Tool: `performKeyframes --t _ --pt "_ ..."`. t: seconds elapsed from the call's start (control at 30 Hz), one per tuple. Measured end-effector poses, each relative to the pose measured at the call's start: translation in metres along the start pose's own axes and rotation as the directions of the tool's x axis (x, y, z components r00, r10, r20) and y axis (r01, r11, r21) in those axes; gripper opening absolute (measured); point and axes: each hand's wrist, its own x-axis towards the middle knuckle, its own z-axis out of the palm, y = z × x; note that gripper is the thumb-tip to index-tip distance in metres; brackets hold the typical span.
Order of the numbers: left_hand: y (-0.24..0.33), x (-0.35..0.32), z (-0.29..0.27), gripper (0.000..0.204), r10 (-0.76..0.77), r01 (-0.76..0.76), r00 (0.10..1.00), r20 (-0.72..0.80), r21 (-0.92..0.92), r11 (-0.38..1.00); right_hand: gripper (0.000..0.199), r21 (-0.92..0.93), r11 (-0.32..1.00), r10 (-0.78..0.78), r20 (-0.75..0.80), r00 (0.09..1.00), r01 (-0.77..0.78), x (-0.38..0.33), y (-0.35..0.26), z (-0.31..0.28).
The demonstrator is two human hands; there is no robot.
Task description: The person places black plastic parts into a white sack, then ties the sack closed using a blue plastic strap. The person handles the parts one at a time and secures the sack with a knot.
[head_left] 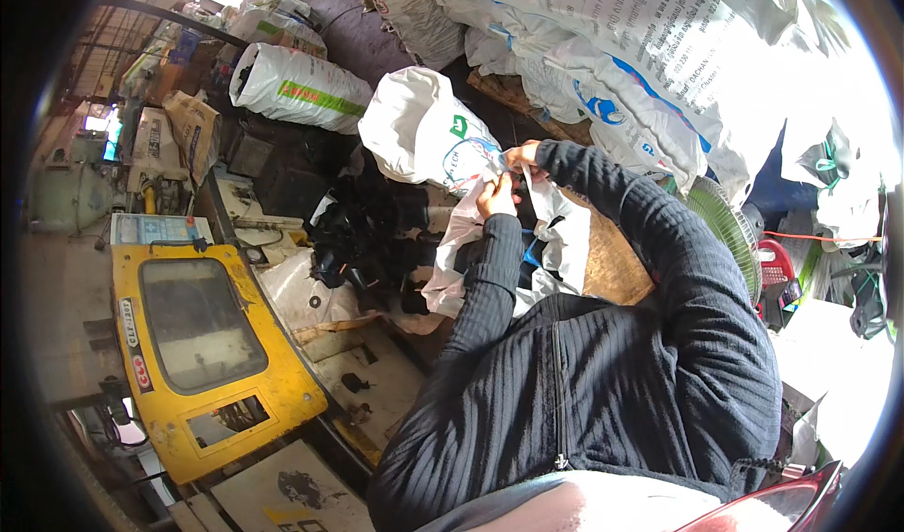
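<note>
A white woven sack point(411, 122) with green and blue print lies in front of me, its near end gathered into a tight neck. My left hand point(497, 198) is closed on the gathered material just below the neck. Right at the neck, the fingers of my right hand point(524, 157) pinch the twisted part; whether they also hold a tie there is too small to tell. Loose white sack material point(568, 240) hangs down from the hands toward my chest. A pile of black parts point(353, 235) lies left of the sack.
On the left stands a machine with a yellow windowed door point(202, 320). Another white sack point(299, 89) lies beyond it, and large filled sacks point(603, 52) are heaped at the far right. A green round fan-like guard point(723, 231) is close to my right elbow, near a red basket point(774, 264).
</note>
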Motion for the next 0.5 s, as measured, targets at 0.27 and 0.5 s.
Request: performKeyframes --t 0.27,0.5 --pt "0.000 0.008 0.002 0.014 -0.235 0.242 0.970 0.060 -0.196 0.950 0.006 -0.665 0.348 -0.603 0.381 0.701 0.660 0.005 0.008 -0.024" --pt "0.034 0.000 -0.030 0.012 -0.352 0.470 0.842 0.408 -0.236 0.850 0.012 -0.804 -0.485 -0.581 0.590 0.561 0.342 -0.030 -0.054 0.008"
